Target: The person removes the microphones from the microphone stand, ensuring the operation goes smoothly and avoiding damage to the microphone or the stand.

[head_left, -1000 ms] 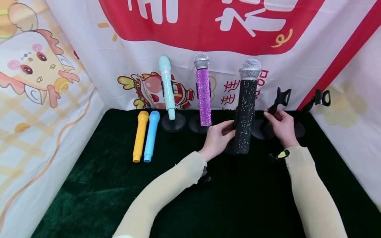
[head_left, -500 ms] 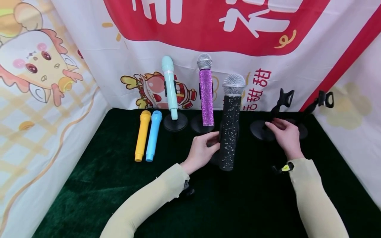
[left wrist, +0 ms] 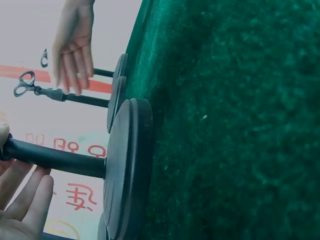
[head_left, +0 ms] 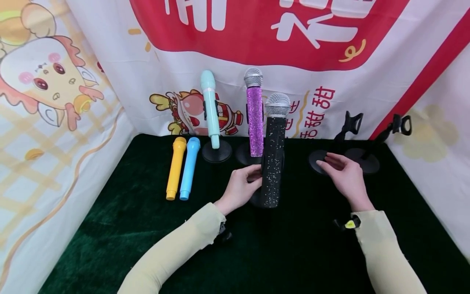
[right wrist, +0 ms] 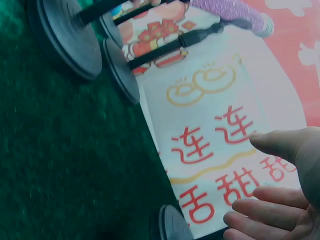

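A large black glittery microphone (head_left: pixel 273 163) with a silver mesh head tilts on its stand. My left hand (head_left: pixel 238 190) grips that stand's dark pole (left wrist: pixel 65 159), thumb and fingers around it, above its round base (left wrist: pixel 122 170) close to the cloth. At the right, my right hand (head_left: pixel 345 179) has its fingers extended and holds nothing. It is in front of two black stands with bare clips, one clip (head_left: pixel 353 122) nearer the middle and another clip (head_left: pixel 402 124) farther right. Behind the black microphone, a purple glitter microphone (head_left: pixel 255 120) leans on its own stand.
A mint microphone (head_left: pixel 211 112) sits on a stand at the back. Yellow (head_left: pixel 176 167) and blue (head_left: pixel 189 167) microphones lie side by side on the dark green cloth (head_left: pixel 286 253). A printed fabric backdrop (head_left: pixel 161 69) rises behind the table and along both sides.
My left hand has brought the black microphone and stand leftward and nearer, in front of the purple one. The right hand has drawn back from the bare stand's pole.
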### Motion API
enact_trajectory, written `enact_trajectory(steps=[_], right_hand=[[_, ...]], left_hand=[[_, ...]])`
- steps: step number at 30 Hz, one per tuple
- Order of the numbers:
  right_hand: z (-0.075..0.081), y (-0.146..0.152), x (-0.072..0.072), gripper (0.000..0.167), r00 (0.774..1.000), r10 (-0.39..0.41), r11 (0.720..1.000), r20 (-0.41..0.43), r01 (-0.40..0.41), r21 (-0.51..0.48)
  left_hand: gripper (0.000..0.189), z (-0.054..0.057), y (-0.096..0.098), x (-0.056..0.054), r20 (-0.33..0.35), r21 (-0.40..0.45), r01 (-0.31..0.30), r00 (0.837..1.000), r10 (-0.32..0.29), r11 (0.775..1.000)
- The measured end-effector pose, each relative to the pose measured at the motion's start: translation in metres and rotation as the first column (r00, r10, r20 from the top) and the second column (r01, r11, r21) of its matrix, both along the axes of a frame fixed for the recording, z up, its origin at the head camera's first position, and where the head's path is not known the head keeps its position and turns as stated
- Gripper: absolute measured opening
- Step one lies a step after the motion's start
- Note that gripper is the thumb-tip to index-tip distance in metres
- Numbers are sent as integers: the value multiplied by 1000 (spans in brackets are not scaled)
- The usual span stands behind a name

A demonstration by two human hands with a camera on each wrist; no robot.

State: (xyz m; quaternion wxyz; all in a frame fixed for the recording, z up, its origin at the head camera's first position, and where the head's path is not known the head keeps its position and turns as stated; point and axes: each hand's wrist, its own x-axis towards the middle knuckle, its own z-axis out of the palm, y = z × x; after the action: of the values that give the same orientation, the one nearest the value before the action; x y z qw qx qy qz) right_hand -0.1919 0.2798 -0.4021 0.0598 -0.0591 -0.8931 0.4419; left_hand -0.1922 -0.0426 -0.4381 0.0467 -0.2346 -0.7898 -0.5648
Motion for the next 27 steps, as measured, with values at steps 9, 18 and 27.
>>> enact_trajectory(steps=[9,18,27], right_hand=[[8,-20,7,76,997,68,995,-31,-70,-76],[6,-40,10,65,984,147,981,-97,-157,-110],[-1,-67,14,54,948,274,949,-160,-294,-116]], left_hand=[[37,-1,-3,0,17,-7,15,1000,-15,1000],[45,11,-26,6,8,82,-18,1000,18,996],[40,39,-42,19,-88,162,-62,993,78,985]])
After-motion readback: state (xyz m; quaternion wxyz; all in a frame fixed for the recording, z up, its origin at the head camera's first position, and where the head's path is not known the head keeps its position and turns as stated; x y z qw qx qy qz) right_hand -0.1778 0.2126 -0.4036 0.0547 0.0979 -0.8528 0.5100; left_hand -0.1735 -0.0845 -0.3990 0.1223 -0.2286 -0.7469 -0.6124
